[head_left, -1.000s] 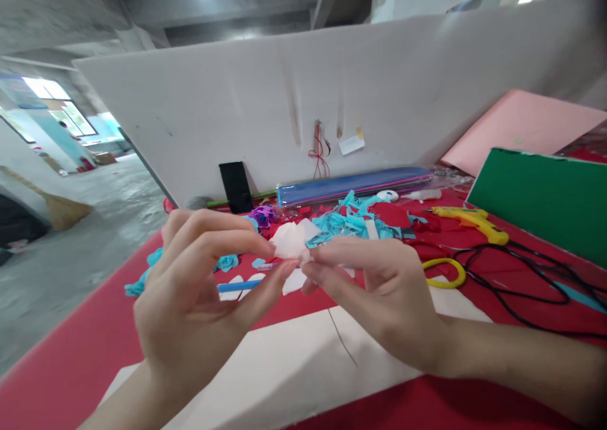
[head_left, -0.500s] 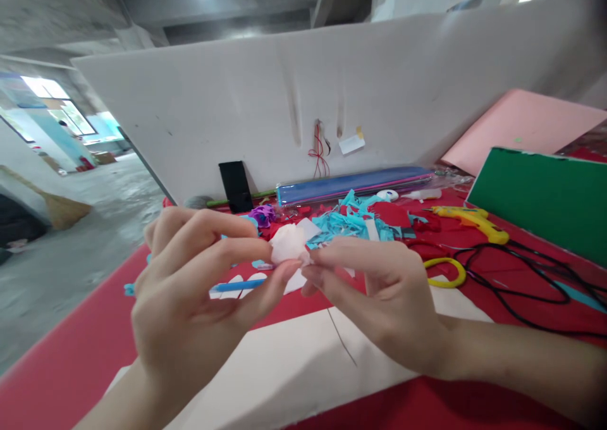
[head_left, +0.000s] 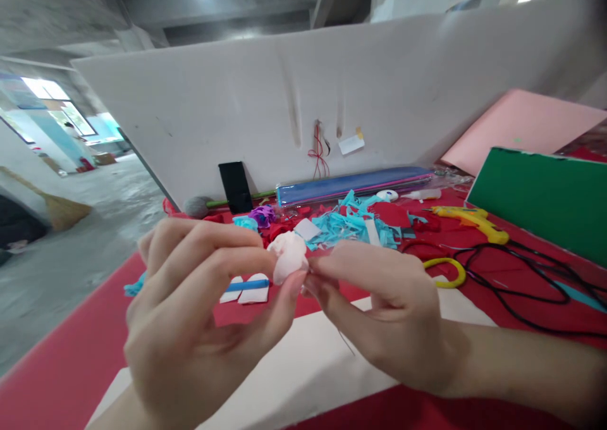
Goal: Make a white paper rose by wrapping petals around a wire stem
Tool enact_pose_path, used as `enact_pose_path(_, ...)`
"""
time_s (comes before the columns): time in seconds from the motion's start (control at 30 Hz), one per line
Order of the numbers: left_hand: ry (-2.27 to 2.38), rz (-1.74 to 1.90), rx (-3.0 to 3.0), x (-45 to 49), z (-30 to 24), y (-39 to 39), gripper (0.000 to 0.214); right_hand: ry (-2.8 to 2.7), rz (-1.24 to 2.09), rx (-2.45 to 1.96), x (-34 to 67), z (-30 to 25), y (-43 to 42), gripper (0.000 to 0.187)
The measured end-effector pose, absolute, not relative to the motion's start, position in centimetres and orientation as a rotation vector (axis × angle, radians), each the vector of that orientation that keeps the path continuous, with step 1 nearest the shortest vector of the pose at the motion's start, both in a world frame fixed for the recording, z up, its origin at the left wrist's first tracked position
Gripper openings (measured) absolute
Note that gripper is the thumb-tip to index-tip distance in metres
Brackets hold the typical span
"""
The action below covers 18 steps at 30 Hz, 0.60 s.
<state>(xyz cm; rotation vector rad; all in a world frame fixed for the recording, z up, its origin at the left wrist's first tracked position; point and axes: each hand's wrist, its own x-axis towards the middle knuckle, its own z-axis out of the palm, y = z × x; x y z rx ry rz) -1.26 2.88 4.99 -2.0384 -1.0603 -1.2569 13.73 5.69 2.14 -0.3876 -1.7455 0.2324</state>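
A small pale pink paper flower (head_left: 289, 258) is held up over the table between both hands. My left hand (head_left: 203, 303) pinches its side between thumb and fingers. At its lower right end, the thumb and forefinger of my right hand (head_left: 379, 297) are pressed together on its base; the fingertips hide what exactly they grip. Below lies a white sheet (head_left: 284, 360) with a thin dark wire (head_left: 347, 344) on it. A blue pen (head_left: 249, 284) rests across white paper petals (head_left: 255, 296) behind my left hand.
Blue paper scraps (head_left: 348, 218) and a purple paper flower (head_left: 262, 215) lie behind the hands. A black phone (head_left: 236, 187) leans against the white board (head_left: 213, 107). To the right are a yellow glue gun (head_left: 474, 220), its black cable (head_left: 516, 265), yellow-handled scissors (head_left: 450, 273) and a green board (head_left: 540, 202).
The pink flower has been turned and tilted between my fingers and sits slightly lower. Both hands have shifted down a little, uncovering more of the table behind my left hand.
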Motion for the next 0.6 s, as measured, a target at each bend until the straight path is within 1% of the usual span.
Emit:
enact_pose_path(0.17, -1.13, -1.373, -2.019, -1.14, 4.48, 2.39, 0.012, -1.747, 0.174, -0.38, 13.73, 1.95, 5.91, 0.014)
enact_pose_path(0.3, -1.119, -1.33, -2.021, -1.36, 4.34, 2.16, 0.013, -1.744, 0.128, -0.376, 13.72, 1.83, 5.86, 0.014)
enact_pose_path(0.43, -1.018, -1.24, -2.045, -1.56, 4.79, 2.34, 0.021, -1.761, 0.084, -0.403, 13.81, 1.95, 5.76, 0.014)
enact_pose_path(0.6, -0.921, -1.264, -2.005, -1.26, 5.3, 2.52, 0.027, -1.784, -0.012, -0.402, 13.9, 2.23, 5.7, 0.017)
